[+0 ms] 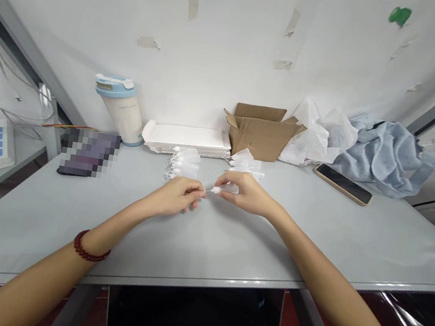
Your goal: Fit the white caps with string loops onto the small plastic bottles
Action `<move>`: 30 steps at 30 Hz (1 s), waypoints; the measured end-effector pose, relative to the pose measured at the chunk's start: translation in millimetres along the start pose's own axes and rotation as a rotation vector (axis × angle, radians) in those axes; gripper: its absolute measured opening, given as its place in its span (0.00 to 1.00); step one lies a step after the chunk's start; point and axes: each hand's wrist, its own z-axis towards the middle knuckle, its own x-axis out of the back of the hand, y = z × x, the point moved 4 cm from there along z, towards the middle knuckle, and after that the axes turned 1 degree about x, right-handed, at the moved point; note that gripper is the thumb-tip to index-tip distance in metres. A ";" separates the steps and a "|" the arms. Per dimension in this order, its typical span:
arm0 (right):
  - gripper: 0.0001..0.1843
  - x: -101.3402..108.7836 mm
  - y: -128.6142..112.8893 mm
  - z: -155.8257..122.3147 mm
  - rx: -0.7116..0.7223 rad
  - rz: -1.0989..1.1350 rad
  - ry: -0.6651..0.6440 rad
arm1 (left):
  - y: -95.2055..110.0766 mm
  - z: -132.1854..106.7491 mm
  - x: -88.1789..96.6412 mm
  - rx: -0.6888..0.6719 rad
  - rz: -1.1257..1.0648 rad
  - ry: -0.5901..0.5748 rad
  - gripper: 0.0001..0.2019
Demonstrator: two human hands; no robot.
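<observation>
Left hand: the person's left hand (179,193) has its grip pinched on the far end of a thin, pale strand (208,190), fingertips pressed together as far as I can see from here.
Right hand: the right hand (246,191) has thumb and fingers closed on a small white piece with a narrow tip and a clear, filmy body (217,189), tip pointing at the left hand.
Where that piece is: right between the two hands, over the front-middle of the smooth grey worktop (228,251). Can't tell if it's touching the surface.
Left batch: a neat row of similar small white pieces with loops (184,163), lying just behind the left hand.
Right batch: a looser cluster of white, filmy pieces (245,162), just behind the right hand.
Back of the worktop: a stack of flat white trays or cartons, hard to say which (186,138), then an open brown cardboard box (262,138) beside it.
Left side: a cream tumbler with a light blue lid (123,114), leaning in my view, near a dark, pixelated flat item (89,155).
Right side: crumpled white plastic bags (316,132), a bunched pale blue cloth (389,158), plus a black-screened phone in a tan case (343,184).
Wrist: dark red beaded bracelet (91,249), left arm.
</observation>
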 end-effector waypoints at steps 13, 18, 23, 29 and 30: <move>0.05 2.1 -0.7 -0.7 -0.012 0.011 0.013 | 0.6 -0.1 1.9 -0.003 -0.003 0.011 0.14; 0.05 2.3 0.4 -0.9 -0.011 0.010 0.023 | -1.0 0.7 1.8 -0.008 -0.005 0.014 0.14; 0.06 1.0 0.7 -0.4 0.012 0.002 0.015 | -1.3 0.8 1.5 -0.017 -0.010 0.013 0.14; 0.06 0.6 -1.7 -0.5 0.044 -0.017 0.001 | -0.3 0.4 1.7 -0.014 -0.008 0.013 0.13; 0.06 0.6 -2.3 -0.6 0.053 -0.028 -0.002 | -0.3 0.2 1.8 -0.015 -0.009 0.015 0.13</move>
